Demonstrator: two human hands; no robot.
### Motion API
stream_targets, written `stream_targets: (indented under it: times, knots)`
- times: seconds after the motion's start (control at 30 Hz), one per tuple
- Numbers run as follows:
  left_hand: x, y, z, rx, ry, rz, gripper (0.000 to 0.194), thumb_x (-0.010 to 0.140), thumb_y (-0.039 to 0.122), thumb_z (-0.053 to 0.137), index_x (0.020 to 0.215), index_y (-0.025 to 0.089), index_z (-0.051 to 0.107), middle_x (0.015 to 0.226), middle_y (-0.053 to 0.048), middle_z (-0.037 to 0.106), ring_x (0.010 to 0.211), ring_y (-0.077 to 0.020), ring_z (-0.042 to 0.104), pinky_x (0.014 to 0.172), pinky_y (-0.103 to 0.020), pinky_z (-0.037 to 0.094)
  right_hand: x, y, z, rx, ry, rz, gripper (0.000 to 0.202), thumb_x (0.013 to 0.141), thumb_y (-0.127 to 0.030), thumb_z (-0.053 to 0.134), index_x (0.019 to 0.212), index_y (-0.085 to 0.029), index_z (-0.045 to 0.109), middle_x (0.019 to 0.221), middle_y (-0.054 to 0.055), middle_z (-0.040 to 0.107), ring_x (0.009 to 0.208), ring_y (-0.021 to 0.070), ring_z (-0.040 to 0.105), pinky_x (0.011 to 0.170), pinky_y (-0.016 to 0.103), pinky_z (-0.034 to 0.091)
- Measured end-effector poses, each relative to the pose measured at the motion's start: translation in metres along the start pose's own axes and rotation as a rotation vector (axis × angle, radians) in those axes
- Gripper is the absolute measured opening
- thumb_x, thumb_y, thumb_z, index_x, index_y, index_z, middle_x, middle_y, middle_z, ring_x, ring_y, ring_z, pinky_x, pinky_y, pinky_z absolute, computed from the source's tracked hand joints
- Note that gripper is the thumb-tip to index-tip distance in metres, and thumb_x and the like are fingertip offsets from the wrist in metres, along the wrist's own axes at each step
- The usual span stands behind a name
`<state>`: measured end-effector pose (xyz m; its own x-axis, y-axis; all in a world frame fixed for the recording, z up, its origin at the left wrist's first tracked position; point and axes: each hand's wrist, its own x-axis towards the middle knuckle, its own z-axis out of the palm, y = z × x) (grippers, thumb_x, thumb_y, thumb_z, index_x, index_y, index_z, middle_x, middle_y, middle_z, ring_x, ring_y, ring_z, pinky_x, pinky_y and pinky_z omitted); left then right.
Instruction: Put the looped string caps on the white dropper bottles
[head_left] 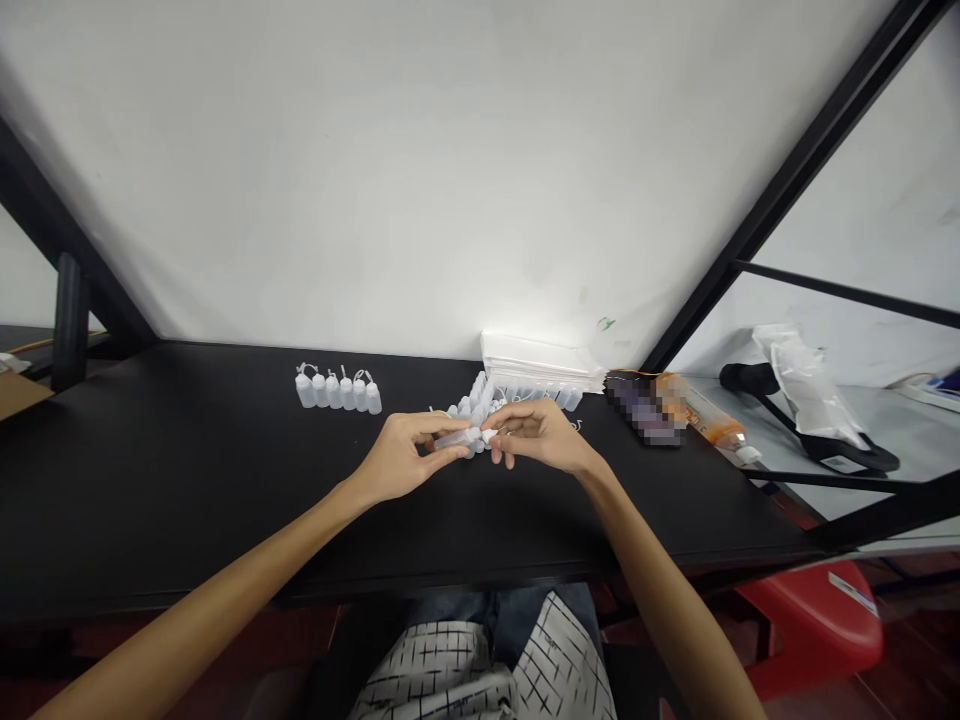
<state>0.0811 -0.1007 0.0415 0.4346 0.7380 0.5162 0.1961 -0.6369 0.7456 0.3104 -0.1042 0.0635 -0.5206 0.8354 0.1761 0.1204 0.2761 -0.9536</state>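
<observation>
Between the fingers of my left hand (405, 455) is a small translucent plastic bottle (452, 439), lying on its side with its neck toward the right. My right hand (541, 435) pinches the white cap (489, 436) at the neck of that bottle. Behind my hands, more small bottles (474, 400) lie in a cluster on the black table (225, 480), partly hidden by my fingers. To the left, a row of several capped bottles (339, 392) stands side by side, with small loops on their caps.
White flat sheets or bags (536, 358) are stacked behind the cluster. At the right are a blurred dark object (645, 408) and an orange-labelled bottle (705, 415). Black frame bars rise at both sides. A red stool (817, 620) is below right.
</observation>
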Motion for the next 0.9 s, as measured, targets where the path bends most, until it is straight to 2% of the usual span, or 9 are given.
stream_targets:
  times: [0.1, 0.23, 0.5, 0.6, 0.77, 0.9]
  knots:
    - [0.000, 0.002, 0.000, 0.080, -0.042, 0.078, 0.022, 0.084, 0.023, 0.066, 0.102, 0.013, 0.075, 0.083, -0.005, 0.072, 0.062, -0.0098, 0.055, 0.053, -0.021, 0.043, 0.004, 0.003, 0.006, 0.067, 0.020, -0.035, 0.028, 0.077, -0.033, 0.075, 0.096, -0.012, 0.071, 0.069, 0.005, 0.069, 0.063, 0.0169, 0.067, 0.057, 0.029, 0.057]
    - [-0.001, 0.001, -0.001, 0.136, -0.073, 0.104, 0.018, 0.087, 0.021, 0.063, 0.099, 0.013, 0.074, 0.081, -0.004, 0.070, 0.061, -0.0087, 0.053, 0.054, -0.020, 0.042, 0.007, 0.006, 0.013, 0.096, 0.025, -0.036, 0.028, 0.075, -0.033, 0.077, 0.093, -0.012, 0.072, 0.069, 0.005, 0.069, 0.066, 0.0173, 0.067, 0.057, 0.029, 0.058]
    - [-0.002, -0.002, 0.001, 0.163, -0.039, 0.162, 0.021, 0.088, 0.022, 0.062, 0.103, 0.011, 0.072, 0.082, -0.005, 0.069, 0.060, -0.0085, 0.054, 0.053, -0.019, 0.044, 0.008, 0.009, 0.013, 0.066, 0.031, 0.005, 0.030, 0.077, -0.038, 0.075, 0.089, -0.011, 0.072, 0.060, 0.002, 0.065, 0.052, 0.0124, 0.062, 0.053, 0.026, 0.055]
    - [-0.003, -0.004, 0.002, 0.189, -0.028, 0.194, 0.021, 0.088, 0.022, 0.062, 0.103, 0.010, 0.071, 0.082, -0.005, 0.069, 0.059, -0.0085, 0.054, 0.052, -0.019, 0.045, 0.008, 0.011, 0.014, -0.037, 0.033, -0.004, 0.032, 0.083, -0.043, 0.068, 0.082, -0.011, 0.069, 0.058, 0.000, 0.061, 0.049, 0.0107, 0.059, 0.049, 0.023, 0.051]
    - [-0.004, -0.006, 0.003, 0.224, -0.016, 0.254, 0.019, 0.088, 0.020, 0.061, 0.102, 0.010, 0.069, 0.084, -0.007, 0.068, 0.058, -0.0088, 0.054, 0.052, -0.019, 0.045, 0.010, 0.014, 0.019, -0.378, 0.078, -0.070, 0.046, 0.096, -0.045, 0.047, 0.064, -0.014, 0.059, 0.051, -0.001, 0.055, 0.045, 0.0075, 0.052, 0.049, 0.020, 0.043]
    - [-0.003, -0.004, 0.001, 0.269, -0.006, 0.280, 0.017, 0.088, 0.018, 0.061, 0.101, 0.010, 0.069, 0.083, -0.006, 0.068, 0.055, -0.0081, 0.052, 0.050, -0.019, 0.044, 0.011, 0.015, 0.022, -0.450, 0.097, -0.116, 0.046, 0.099, -0.043, 0.042, 0.066, -0.015, 0.057, 0.051, -0.003, 0.054, 0.048, 0.0075, 0.053, 0.057, 0.021, 0.046]
